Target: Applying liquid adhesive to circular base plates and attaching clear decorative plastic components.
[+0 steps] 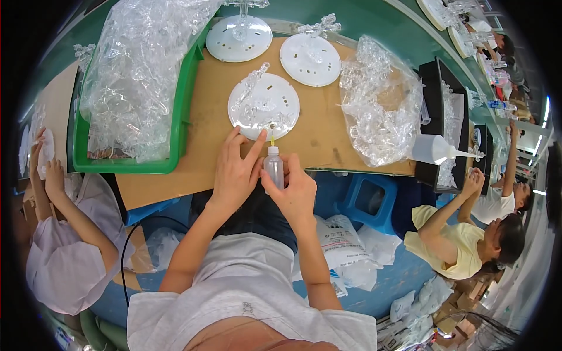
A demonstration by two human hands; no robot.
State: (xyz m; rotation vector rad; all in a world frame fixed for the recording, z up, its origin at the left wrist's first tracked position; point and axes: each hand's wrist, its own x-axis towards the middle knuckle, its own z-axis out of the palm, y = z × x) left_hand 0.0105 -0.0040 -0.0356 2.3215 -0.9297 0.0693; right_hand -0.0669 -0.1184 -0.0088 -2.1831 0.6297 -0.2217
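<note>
My right hand (294, 192) grips a small clear squeeze bottle (273, 167) with a thin yellow nozzle, its tip touching the near edge of a white round disc (263, 105) on the brown board. Clear plastic pieces sit on top of that disc. My left hand (236, 169) rests on the board just left of the bottle, fingers spread, forefinger reaching up along the nozzle to the disc's rim.
Two more white discs (239, 38) (310, 58) carrying clear pieces lie farther back. A green tray (175, 126) with a bag of clear parts stands left, another clear bag (380, 111) right. A white funnel (436, 149) and black trays (436, 105) sit at right. Co-workers sit on both sides.
</note>
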